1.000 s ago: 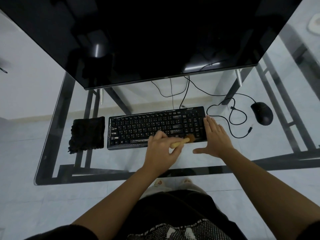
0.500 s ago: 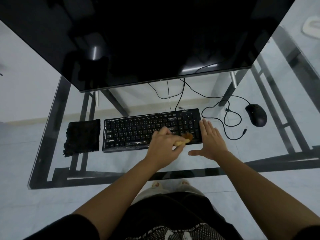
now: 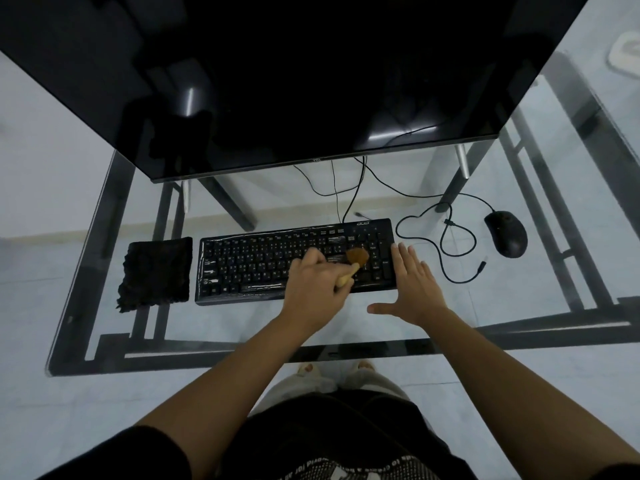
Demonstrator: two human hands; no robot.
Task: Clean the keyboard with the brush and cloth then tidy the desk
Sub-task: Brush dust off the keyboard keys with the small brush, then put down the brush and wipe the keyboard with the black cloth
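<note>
glass table (image 3: 242, 327) at mid-frame held the keyboard (image 3: 263, 265); left hand (image 3: 313, 289) gripped the light, soft-bristled brush (image 3: 353, 263) by its handle, right hand (image 3: 414, 289) lay flat, released.

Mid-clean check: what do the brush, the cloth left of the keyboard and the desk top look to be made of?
Brush: pale handle, probably wood or bamboo, with soft tan bristles splayed on the keys.
Cloth: dark, shaggy pile with ragged edges, likely microfibre or terry.
Desk top: clear glass; the floor and dark frame bars show through it.
Keyboard: black, seemingly plastic, with a glossy rim.
</note>
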